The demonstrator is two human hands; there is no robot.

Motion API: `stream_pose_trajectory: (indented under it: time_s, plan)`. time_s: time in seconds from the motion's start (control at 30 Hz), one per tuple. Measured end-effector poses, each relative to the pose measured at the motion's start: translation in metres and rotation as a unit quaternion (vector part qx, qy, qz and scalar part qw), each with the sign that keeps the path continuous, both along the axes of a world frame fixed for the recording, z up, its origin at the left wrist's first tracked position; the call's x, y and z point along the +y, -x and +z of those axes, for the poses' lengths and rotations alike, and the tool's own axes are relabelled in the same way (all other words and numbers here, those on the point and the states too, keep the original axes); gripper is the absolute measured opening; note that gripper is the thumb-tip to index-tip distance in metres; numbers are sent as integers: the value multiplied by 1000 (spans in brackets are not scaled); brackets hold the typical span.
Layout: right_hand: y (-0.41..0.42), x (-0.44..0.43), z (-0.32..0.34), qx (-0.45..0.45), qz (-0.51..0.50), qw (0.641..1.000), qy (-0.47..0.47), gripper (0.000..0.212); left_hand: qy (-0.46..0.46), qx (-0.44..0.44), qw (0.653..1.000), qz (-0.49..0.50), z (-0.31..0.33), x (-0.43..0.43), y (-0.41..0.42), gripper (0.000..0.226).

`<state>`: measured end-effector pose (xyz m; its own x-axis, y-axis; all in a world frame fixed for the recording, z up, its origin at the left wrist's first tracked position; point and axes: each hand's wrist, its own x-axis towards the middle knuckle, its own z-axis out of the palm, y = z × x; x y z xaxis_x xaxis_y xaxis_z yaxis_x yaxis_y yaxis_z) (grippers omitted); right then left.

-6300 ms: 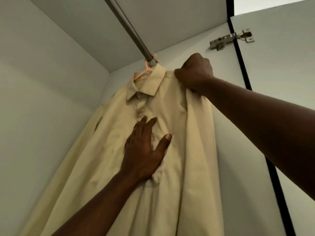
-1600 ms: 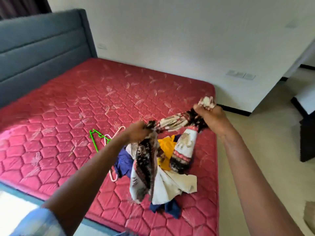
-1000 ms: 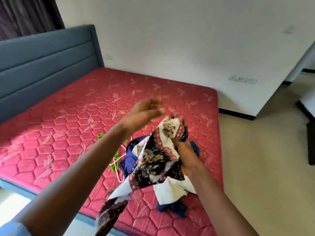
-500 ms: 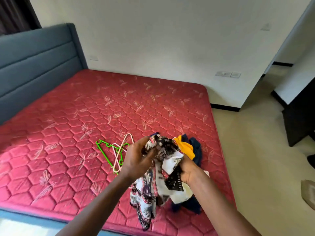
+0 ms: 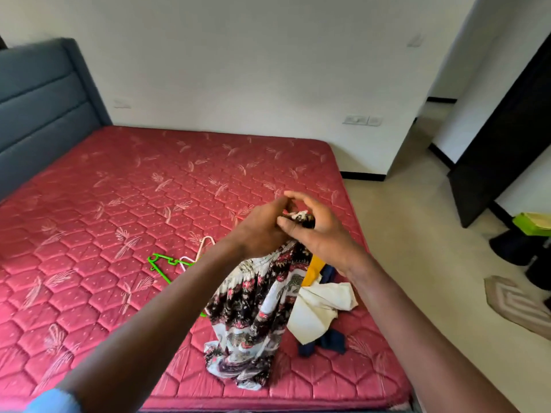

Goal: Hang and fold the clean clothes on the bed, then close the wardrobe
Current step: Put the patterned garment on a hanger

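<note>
Left hand (image 5: 261, 231) and right hand (image 5: 320, 236) grip patterned garment (image 5: 253, 308), raised higher (hanging longer).

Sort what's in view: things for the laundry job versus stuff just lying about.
Job: patterned garment, gripped by left hand and right hand; clothes pile; green hanger; white hanger; bed.
Lying about: floor mat; green box; wall sockets.

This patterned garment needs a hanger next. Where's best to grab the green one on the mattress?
Probably its long straight bar, pinched from above on the left side. The green hanger lies flat on the mattress; that bar is bare, while the pale hanger overlaps its right end and the left forearm hides the rest.
</note>
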<state>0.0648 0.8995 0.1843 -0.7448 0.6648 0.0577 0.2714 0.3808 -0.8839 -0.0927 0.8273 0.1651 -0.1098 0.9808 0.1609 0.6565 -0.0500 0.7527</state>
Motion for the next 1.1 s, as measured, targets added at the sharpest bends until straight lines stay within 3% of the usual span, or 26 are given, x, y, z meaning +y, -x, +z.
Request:
stream_pose_trajectory:
  time_s: [0.17,0.27,0.3,0.43,0.53,0.63,0.67,0.8,0.9,0.97,1.03,1.07,1.1]
  plan:
    - [-5,11,-7,24,-79,996,-26,15,-53,-122,991,23,-20,1,-10,41]
    - [-6,18,-12,53,-88,994,-36,13,-60,-159,985,28,-45,-8,-15,48]
    - [-6,20,-10,76,-91,992,-34,14,-50,-143,988,30,-57,-14,-14,52]
    - [-6,41,-2,175,-129,976,-5,17,22,58,995,75,-114,-31,5,68]
    - [-11,66,-4,163,-126,979,-5,26,77,37,988,125,-114,-37,26,73]
    - [-21,91,-13,101,-94,990,25,21,83,-150,978,123,-80,-42,56,47]
    - [-24,97,-16,67,-66,994,54,25,72,-195,971,121,-65,-44,64,49]
    - [-34,129,-32,-73,48,991,105,73,76,-260,951,149,-27,-41,92,82]
    - [-47,149,-29,-148,102,978,101,93,107,-313,937,115,-1,-41,99,67]
    - [-58,161,-19,-171,119,968,139,70,106,-348,931,44,12,-45,97,47]
    - [-68,169,-11,-105,164,959,207,33,63,-414,908,20,16,-47,88,31]
    - [-73,172,-11,-50,183,949,251,27,46,-446,894,21,20,-43,76,35]
    - [-73,178,-18,3,167,939,301,37,33,-473,879,45,18,-34,67,47]
